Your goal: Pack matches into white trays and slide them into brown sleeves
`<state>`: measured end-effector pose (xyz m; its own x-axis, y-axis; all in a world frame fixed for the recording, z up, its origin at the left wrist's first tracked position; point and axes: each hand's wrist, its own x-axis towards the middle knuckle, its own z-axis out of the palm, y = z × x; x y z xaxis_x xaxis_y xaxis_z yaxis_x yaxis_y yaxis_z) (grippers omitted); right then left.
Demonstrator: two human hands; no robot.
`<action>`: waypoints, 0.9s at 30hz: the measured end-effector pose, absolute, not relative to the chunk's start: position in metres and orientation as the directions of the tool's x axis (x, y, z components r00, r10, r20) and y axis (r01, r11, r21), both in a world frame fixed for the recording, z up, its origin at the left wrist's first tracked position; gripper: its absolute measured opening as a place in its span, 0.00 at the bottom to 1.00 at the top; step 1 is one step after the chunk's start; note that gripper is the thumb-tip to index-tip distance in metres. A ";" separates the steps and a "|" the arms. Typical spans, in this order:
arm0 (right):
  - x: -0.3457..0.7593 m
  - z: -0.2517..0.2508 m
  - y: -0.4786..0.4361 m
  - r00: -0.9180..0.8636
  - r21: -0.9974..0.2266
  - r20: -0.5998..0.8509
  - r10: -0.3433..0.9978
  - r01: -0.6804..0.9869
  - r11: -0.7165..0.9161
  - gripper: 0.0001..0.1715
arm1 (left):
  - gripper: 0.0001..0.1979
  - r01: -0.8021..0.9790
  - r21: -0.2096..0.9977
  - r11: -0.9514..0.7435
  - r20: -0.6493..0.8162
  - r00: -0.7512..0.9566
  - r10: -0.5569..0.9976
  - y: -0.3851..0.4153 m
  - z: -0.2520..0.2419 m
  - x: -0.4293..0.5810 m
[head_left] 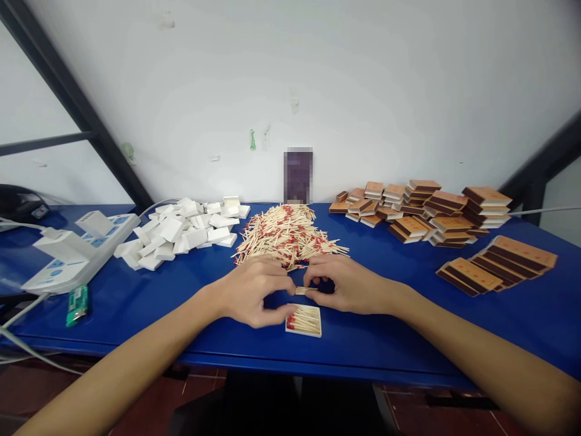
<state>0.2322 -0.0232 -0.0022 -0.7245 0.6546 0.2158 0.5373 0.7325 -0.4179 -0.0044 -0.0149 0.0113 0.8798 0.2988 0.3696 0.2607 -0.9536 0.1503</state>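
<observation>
A small bundle of matches [303, 291] lies between the fingertips of my two hands, just behind a white matchbox tray [320, 323] that holds several red-tipped matches [303, 318]. My right hand [347, 283] pinches the right end of the bundle between thumb and fingers. My left hand [254, 290] has its thumb and fingers apart; the fingertips are close to the bundle's left end and the thumb is at the tray's upper left corner. Directly behind both hands rises a large heap of loose matches [285, 233].
White matchbox trays [172, 230] are piled at the left on the blue table [227, 345]. Brown matchbox sleeves [454, 224] stand in stacks at the right. A power strip [109, 242] with plugs and a green lighter [77, 304] lie far left. A white wall [385, 91] stands behind.
</observation>
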 end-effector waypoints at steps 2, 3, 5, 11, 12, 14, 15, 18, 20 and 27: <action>0.232 -0.001 -0.023 -0.720 -0.415 0.229 0.655 0.536 0.735 0.07 | 0.12 0.316 0.098 -0.944 0.392 0.859 0.329 -0.009 0.012 -0.009; 0.232 -0.001 -0.022 -0.706 -0.408 0.243 0.665 0.548 0.731 0.07 | 0.12 0.353 0.068 -0.933 0.392 0.851 0.351 -0.005 0.013 -0.011; 0.234 -0.001 -0.019 -0.648 -0.389 0.281 0.708 0.598 0.701 0.07 | 0.12 0.409 0.016 -0.913 0.362 0.849 0.386 0.003 0.014 -0.018; 0.242 -0.003 -0.008 -0.498 -0.291 0.285 0.819 0.769 0.569 0.06 | 0.10 0.475 0.037 -0.879 0.249 0.848 0.469 0.012 0.015 -0.028; 0.243 -0.003 -0.007 -0.505 -0.273 0.270 0.820 0.777 0.568 0.06 | 0.10 0.477 0.046 -0.878 0.233 0.849 0.473 0.012 0.015 -0.027; 0.243 -0.004 -0.006 -0.522 -0.248 0.240 0.819 0.782 0.571 0.06 | 0.10 0.476 0.056 -0.878 0.210 0.854 0.476 0.010 0.015 -0.025; 0.243 -0.004 -0.006 -0.528 -0.239 0.229 0.818 0.784 0.573 0.06 | 0.09 0.476 0.057 -0.877 0.202 0.855 0.477 0.009 0.015 -0.024; 0.243 -0.005 -0.006 -0.538 -0.228 0.212 0.815 0.784 0.577 0.06 | 0.08 0.475 0.050 -0.878 0.184 0.860 0.476 0.007 0.015 -0.022; 0.242 -0.007 -0.006 -0.557 -0.235 0.210 0.804 0.769 0.594 0.06 | 0.08 0.484 0.042 -0.874 0.189 0.855 0.483 0.008 0.013 -0.021; 0.241 -0.009 -0.007 -0.621 -0.289 0.264 0.738 0.679 0.675 0.09 | 0.09 0.522 0.044 -0.852 0.227 0.825 0.518 0.009 0.004 -0.017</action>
<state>0.2409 -0.0065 -0.0094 -0.6209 0.7380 0.2641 0.6792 0.6748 -0.2888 -0.0168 0.0088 0.0045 0.8249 0.5179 0.2266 0.5225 -0.8515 0.0441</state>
